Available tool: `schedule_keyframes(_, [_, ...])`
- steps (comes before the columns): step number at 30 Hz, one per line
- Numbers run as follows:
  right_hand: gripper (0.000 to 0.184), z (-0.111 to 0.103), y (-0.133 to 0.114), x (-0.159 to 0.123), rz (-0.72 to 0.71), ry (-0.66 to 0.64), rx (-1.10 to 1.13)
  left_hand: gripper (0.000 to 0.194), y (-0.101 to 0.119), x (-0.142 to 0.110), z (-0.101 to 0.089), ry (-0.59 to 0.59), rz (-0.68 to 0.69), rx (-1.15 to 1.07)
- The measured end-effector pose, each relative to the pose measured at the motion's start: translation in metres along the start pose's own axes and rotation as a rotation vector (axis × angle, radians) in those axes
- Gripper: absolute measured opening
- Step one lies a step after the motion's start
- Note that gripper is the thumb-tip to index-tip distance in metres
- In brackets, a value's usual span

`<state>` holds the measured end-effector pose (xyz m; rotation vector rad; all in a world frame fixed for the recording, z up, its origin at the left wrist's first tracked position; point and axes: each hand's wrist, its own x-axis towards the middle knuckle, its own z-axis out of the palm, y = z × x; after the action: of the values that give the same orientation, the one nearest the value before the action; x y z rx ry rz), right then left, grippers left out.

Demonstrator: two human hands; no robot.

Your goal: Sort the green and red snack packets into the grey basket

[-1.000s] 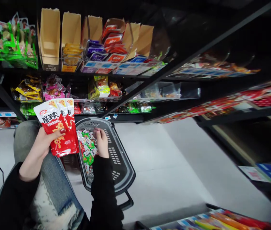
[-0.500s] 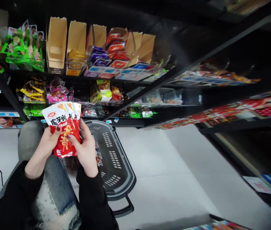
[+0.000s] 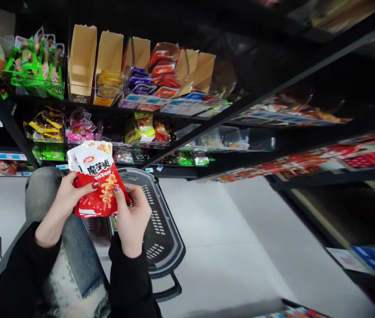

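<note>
Several red and white snack packets (image 3: 99, 190), overlapping one another, are held between my two hands above my knee. My left hand (image 3: 68, 194) grips them on the left side, its thumb lying across the front. On the right, my right hand (image 3: 131, 212) pinches the front packet with the thumb on its face and the fingers curled behind. The printed fronts face me, and the rear packets are mostly covered. Beneath my right hand is a dark shopping basket (image 3: 170, 212) on the floor; part of its inside is hidden by my hand.
Ahead stand black shelves with cardboard boxes (image 3: 83, 57) of snacks, green packets (image 3: 35, 66), yellow packets (image 3: 45, 123) and pink packets (image 3: 79, 125). More shelving runs along the right side. The basket's handle (image 3: 170, 289) lies toward me on the pale tiled floor (image 3: 220, 229).
My right hand has moved to the right, sliding the front packet rightward over the others. My left hand has shifted only slightly. The view has shifted a little.
</note>
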<state>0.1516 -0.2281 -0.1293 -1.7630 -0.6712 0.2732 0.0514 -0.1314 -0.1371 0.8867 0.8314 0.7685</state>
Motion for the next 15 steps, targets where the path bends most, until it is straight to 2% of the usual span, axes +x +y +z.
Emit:
schedule_keyframes(3, [0.018, -0.004, -0.002, 0.000, 0.016, 0.026, 0.057, 0.034, -0.002, 0.001, -0.001, -0.005, -0.006, 0.025])
schedule_keyframes(6, [0.016, -0.006, -0.002, 0.002, 0.029, 0.147, 0.129, 0.034, -0.001, 0.000, -0.002, 0.001, -0.006, 0.005])
schedule_keyframes(9, [0.014, -0.009, 0.001, 0.008, 0.086, 0.166, 0.330, 0.036, 0.002, -0.001, -0.001, 0.015, -0.016, -0.025])
schedule_keyframes(11, [0.012, -0.014, 0.004, 0.012, 0.220, 0.065, 0.608, 0.035, 0.004, -0.001, 0.000, 0.021, -0.032, -0.040])
schedule_keyframes(15, [0.009, -0.025, 0.013, 0.018, 0.566, -0.304, 1.294, 0.033, 0.007, -0.001, 0.002, 0.047, -0.047, -0.044])
